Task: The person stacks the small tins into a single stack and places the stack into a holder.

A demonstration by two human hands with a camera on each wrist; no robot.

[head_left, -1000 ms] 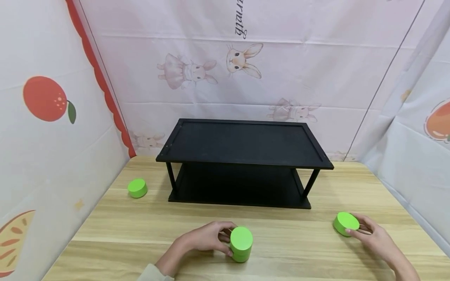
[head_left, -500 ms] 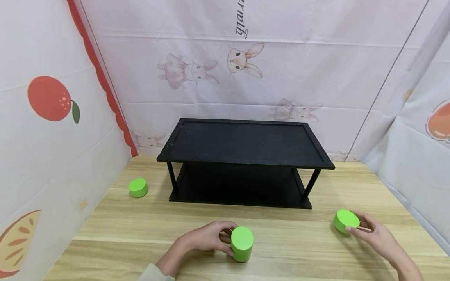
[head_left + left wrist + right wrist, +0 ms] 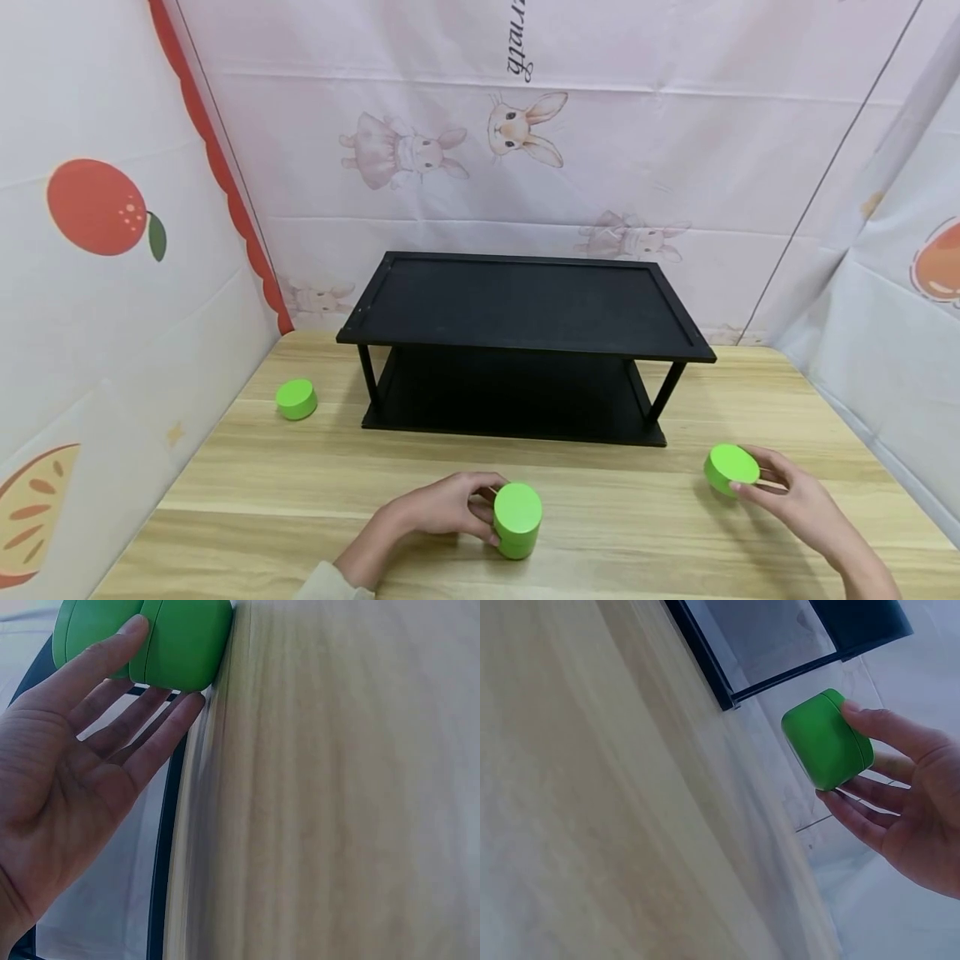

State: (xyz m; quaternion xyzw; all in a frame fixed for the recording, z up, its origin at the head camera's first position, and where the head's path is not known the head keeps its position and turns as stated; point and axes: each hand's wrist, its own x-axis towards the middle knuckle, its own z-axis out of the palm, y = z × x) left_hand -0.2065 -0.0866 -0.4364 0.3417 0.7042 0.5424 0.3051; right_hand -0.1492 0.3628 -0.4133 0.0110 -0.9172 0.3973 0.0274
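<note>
Near the table's front, my left hand [image 3: 459, 507] holds the side of two round green tins stacked upright. The upper tin [image 3: 517, 504] sits squarely on the lower tin [image 3: 516, 546], and in the left wrist view the thumb lies across the stack near the seam between them. At the right, my right hand [image 3: 798, 504] pinches a third round green tin [image 3: 730, 468] between thumb and fingers, slightly tilted and raised over the wood. A lid seam shows on this tin in the right wrist view. Another green tin [image 3: 297, 400] stands alone at the left.
A black two-tier shelf [image 3: 517, 308] stands at the back middle of the wooden table [image 3: 300, 475], with bare tiers. Behind it hangs a rabbit-print cloth [image 3: 675, 150]. Fruit-print cloths [image 3: 112, 333] close off the left and right sides.
My right hand has lifted its tin a little off the table and shifted slightly left with it. My left hand and the stack stay in place.
</note>
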